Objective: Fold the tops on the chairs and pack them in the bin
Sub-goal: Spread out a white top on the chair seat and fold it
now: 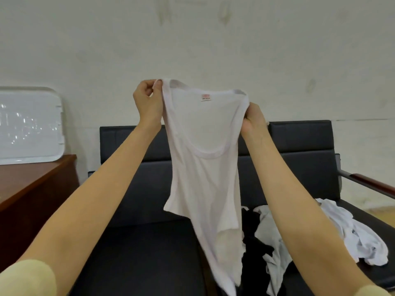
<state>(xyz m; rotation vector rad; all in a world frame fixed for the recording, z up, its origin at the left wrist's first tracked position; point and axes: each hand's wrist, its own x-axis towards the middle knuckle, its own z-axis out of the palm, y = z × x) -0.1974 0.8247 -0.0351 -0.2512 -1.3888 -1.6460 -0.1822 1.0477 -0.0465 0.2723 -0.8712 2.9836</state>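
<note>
We hold a white top (203,167) up in the air in front of the chair (139,242), by its two shoulder straps. Our left hand (148,103) pinches the left strap between thumb and fingers, and our right hand (254,120) is curled round the right strap, a little lower, so the top hangs slanted and its hem falls down toward the seat. The small label inside the neck faces us. This top is not folded yet; we judge that we are only spreading it out before the first fold. On the seat to the right lies a pile (299,242) of more clothes, white, grey and black, all crumpled, so most of the task is still left. We see no folded top anywhere. A wooden table (32,184) stands at the left, and on it a clear plastic piece (30,124) leans on the wall; it may be the lid of the bin, but the bin itself is not in view. How many tops are in the pile we cannot count, because our right arm covers part of it. The hem of the held top is cut off at the lower edge.
</note>
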